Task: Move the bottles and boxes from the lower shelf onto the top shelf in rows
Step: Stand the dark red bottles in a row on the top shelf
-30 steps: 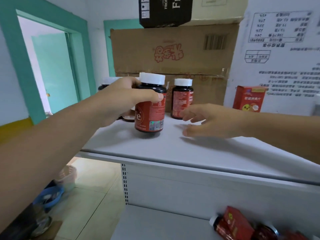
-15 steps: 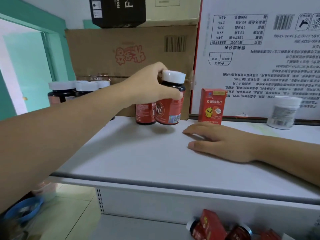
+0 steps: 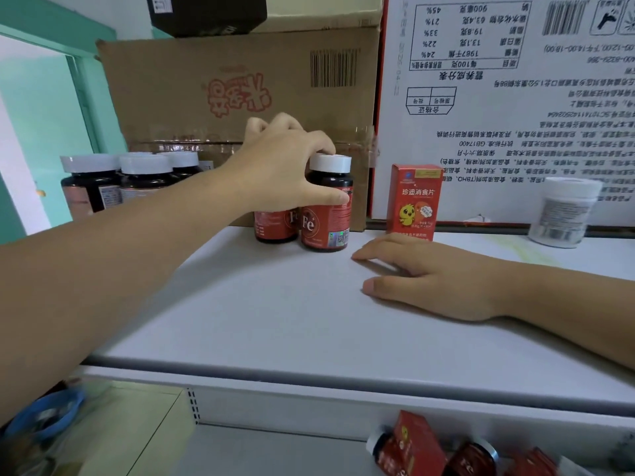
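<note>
My left hand (image 3: 285,166) grips a dark bottle with a red Fe label and white cap (image 3: 326,214), which stands on the white top shelf (image 3: 275,314) against a second red-label bottle (image 3: 275,225) half hidden behind my hand. A small red box (image 3: 414,201) stands upright just to the right. My right hand (image 3: 422,276) lies flat on the shelf in front of that box, holding nothing. On the lower shelf (image 3: 275,451), at the bottom right, lie a red box (image 3: 419,441) and red-label bottles (image 3: 470,458), partly cut off.
Several dark white-capped bottles (image 3: 123,180) stand at the shelf's back left, a white bottle (image 3: 563,214) at the back right. A brown carton (image 3: 240,97) and a white printed carton (image 3: 515,97) form the back wall. A blue basin (image 3: 44,413) sits on the floor.
My left hand carried the Fe bottle toward the back of the shelf and set it down beside the other red-label bottle. My right hand settled flat on the shelf.
</note>
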Demonstrator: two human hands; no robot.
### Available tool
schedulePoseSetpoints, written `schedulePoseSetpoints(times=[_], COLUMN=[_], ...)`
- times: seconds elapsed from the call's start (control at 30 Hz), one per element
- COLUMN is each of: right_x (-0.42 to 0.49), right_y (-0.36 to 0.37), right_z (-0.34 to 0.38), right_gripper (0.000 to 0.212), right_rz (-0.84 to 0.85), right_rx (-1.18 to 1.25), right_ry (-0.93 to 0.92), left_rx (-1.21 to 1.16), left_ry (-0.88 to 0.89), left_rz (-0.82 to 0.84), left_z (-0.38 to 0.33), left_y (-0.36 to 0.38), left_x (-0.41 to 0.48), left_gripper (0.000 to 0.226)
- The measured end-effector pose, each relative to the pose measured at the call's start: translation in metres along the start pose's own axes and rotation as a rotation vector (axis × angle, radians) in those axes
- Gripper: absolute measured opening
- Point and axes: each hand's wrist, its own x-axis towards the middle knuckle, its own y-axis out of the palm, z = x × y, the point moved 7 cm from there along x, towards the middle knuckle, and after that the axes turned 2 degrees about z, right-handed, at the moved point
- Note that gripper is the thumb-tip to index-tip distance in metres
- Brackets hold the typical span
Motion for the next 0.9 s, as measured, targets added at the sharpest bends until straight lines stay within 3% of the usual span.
schedulePoseSetpoints(times=[0.4,0.6,0.7,0.9], right_x=[0.003,0.003,0.000,-0.040], right_y=[0.000,-0.001,-0.009,-0.041], right_z=[-0.001,0.001,0.009,0.012], right_gripper=[0.059,0.062,0.062,0.048], right_rz=[-0.012,0.013,0.026,0.021], right_rx=[-0.022,-0.047,-0.121,-0.252], right_ry=[-0.024,-0.021,-0.017,0.036], left_rx=[0.043,0.187,0.178,0.020], left_ry=[0.021,0.022,0.015,-0.129], left_rz=[-0.127,-0.049,-0.062,0.369], left_z=[0.013,0.005,-0.005,-0.014], left_y=[0.014,-0.003,-0.028,-0.028], left_x=[0.000,-0.006,-0.023,-0.092], left_gripper=[0.054,0.080,0.075,0.041])
